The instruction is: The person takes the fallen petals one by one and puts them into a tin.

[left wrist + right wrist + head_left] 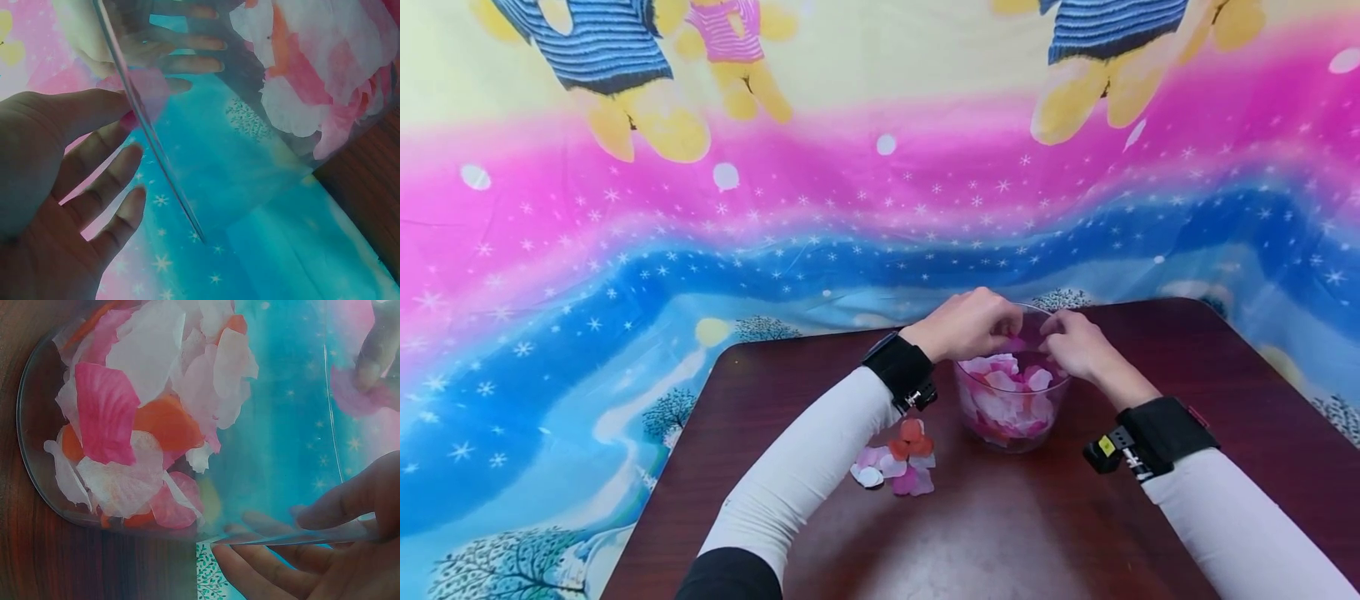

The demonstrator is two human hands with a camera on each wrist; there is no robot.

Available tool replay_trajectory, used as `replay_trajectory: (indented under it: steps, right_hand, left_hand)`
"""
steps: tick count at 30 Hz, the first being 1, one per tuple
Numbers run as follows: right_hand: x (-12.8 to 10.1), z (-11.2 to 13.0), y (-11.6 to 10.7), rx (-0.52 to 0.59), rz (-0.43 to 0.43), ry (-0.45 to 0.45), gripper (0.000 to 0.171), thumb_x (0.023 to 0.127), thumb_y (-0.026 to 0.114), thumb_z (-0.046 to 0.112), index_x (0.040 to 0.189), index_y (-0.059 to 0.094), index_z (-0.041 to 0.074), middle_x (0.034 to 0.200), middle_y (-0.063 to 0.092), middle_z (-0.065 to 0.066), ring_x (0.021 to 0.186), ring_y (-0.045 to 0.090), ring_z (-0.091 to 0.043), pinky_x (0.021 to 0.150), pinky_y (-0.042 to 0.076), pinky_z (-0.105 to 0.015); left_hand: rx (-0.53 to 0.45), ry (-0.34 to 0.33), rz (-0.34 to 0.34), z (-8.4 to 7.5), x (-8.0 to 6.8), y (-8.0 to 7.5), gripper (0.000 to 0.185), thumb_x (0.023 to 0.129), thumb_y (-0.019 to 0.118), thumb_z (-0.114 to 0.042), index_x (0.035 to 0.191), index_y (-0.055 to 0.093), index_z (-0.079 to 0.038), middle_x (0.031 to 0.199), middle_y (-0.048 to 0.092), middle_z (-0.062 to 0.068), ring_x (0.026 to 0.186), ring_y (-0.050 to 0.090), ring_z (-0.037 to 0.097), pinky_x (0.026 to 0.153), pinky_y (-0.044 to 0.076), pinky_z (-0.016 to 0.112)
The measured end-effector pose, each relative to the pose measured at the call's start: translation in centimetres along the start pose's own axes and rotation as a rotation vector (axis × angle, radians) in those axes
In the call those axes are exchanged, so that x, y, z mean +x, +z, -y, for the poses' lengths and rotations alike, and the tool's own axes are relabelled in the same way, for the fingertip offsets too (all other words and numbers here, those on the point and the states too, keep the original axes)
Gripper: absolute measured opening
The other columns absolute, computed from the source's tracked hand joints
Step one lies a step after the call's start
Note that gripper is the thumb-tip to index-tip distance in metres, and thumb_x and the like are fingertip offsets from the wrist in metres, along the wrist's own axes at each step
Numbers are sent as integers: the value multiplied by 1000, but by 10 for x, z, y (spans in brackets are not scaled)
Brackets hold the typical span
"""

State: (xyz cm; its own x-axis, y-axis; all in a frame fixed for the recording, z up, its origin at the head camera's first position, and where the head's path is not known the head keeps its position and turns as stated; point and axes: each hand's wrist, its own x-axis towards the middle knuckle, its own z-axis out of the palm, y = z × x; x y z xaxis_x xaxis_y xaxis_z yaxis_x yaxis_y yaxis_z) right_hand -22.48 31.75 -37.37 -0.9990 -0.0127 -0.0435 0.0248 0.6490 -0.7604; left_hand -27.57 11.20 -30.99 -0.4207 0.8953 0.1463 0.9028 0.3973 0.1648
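Observation:
A clear glass bowl [961, 410] stands on the table, partly filled with pink, white and orange artificial petals [1011, 396]. Over its rim on the left side, my left hand [973, 323] pinches a pink petal [153, 94] between thumb and forefinger, the other fingers spread loosely in the left wrist view. My right hand [1082, 346] grips the bowl's right wall at the rim, thumb on the inside and fingers outside, as the right wrist view shows [312, 550]. Through the glass, the left wrist view also catches the right hand's fingers [194, 44].
A small loose pile of petals [910, 479], pink, white and orange, lies on the dark wooden table [985, 550] left of the bowl, beside my left forearm. Behind the table hangs a colourful printed cloth [865, 192].

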Motion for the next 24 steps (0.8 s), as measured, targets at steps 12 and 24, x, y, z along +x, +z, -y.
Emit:
replay_trajectory:
  steps: [12, 24]
  right_hand:
    - [-1, 0, 0, 1, -2, -3, 42, 97, 38, 5, 133, 45, -14, 123, 60, -36, 99, 64, -41, 73, 58, -45]
    - [2, -1, 3, -15, 19, -29, 42, 97, 38, 5, 134, 43, -16, 125, 58, -39, 104, 65, -48, 74, 59, -47]
  left_hand:
    - [9, -48, -17, 17, -30, -23, 23, 99, 70, -19, 121, 70, -16, 119, 66, -2, 108, 62, 12, 89, 50, 23]
    - [51, -133, 69, 63, -127, -1, 7, 94, 75, -12, 100, 73, -13, 95, 68, -2, 88, 63, 10, 78, 52, 24]
